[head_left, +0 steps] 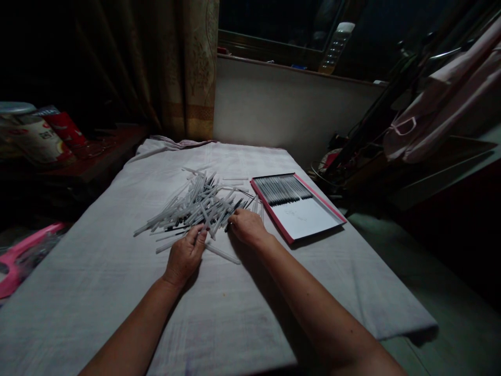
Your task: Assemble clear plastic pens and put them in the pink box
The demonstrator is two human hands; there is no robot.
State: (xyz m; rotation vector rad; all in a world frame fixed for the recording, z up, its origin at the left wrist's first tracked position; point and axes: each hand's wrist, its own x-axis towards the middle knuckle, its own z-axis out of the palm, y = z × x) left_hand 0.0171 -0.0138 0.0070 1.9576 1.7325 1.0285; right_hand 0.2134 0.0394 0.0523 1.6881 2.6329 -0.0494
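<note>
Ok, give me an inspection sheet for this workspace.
Surface: table under a pale cloth, creased.
Job's things: loose pile of pens; red-edged box with a row of pens at its far end.
Clutter: tin and pink plastic item off the left side.
Fingers: left hand and right hand on the pile's near edge; grip unclear.
Cables: dark wires by the wall, right.
Surroundings: curtain, window, hanging garment.

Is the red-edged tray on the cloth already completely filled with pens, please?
No, the pens lie only across the far part of the tray, while its near part shows a bare white bottom.
</note>
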